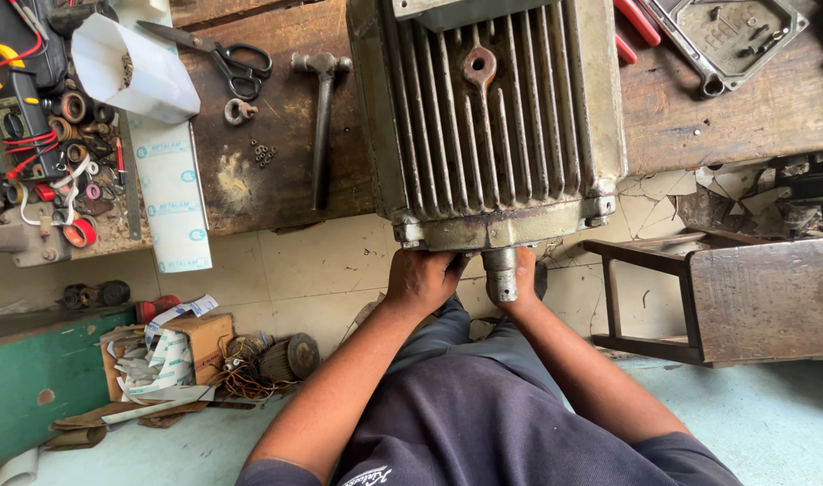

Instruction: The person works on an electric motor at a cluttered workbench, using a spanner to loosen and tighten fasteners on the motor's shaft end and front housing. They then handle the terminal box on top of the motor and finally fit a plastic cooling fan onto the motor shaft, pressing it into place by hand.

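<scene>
Finned motor (488,117) sits on the wooden bench (276,153) w/ its shaft end hanging over the near edge; cover plate (731,31) lies off to the side, so it looks partly stripped, end bell not off yet. Left hand (422,279) is clamped on the end-bell underside; right hand (522,279) is mostly hidden behind the shaft (500,274), can't tell its grip. Long axis runs away from the person, shaft pointing back at them.

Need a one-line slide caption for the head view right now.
Both hands, left hand and right hand, grip the front end of a finned electric motor on a wooden workbench.
</scene>
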Motion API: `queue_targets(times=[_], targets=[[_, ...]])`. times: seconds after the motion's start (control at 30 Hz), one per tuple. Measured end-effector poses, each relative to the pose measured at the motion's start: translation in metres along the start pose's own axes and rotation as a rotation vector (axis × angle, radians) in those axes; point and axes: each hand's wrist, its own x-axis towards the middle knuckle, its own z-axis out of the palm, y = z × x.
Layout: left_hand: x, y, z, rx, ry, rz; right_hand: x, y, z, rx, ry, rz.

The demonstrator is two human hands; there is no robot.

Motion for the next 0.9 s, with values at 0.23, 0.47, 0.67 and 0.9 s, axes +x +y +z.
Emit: queue_targets(times=[0.23, 0.47, 0.67, 0.9], targets=[[0.0, -0.003, 0.001, 0.013, -0.022, 0.008, -0.003, -0.008, 0.013, 0.518, 0.059, 0.214], [0.002, 0.0, -0.002, -0.012, -0.008, 0.031, 0.0, -0.018, 0.011, 0.61, 0.124, 0.149], [0.0, -0.002, -0.001, -0.002, -0.001, 0.04, 0.0, -0.016, 0.02, 0.433, 0.159, 0.106], [-0.003, -0.005, 0.003, -0.063, -0.009, -0.018, 0.002, -0.025, 0.022, 0.265, 0.055, 0.188]])
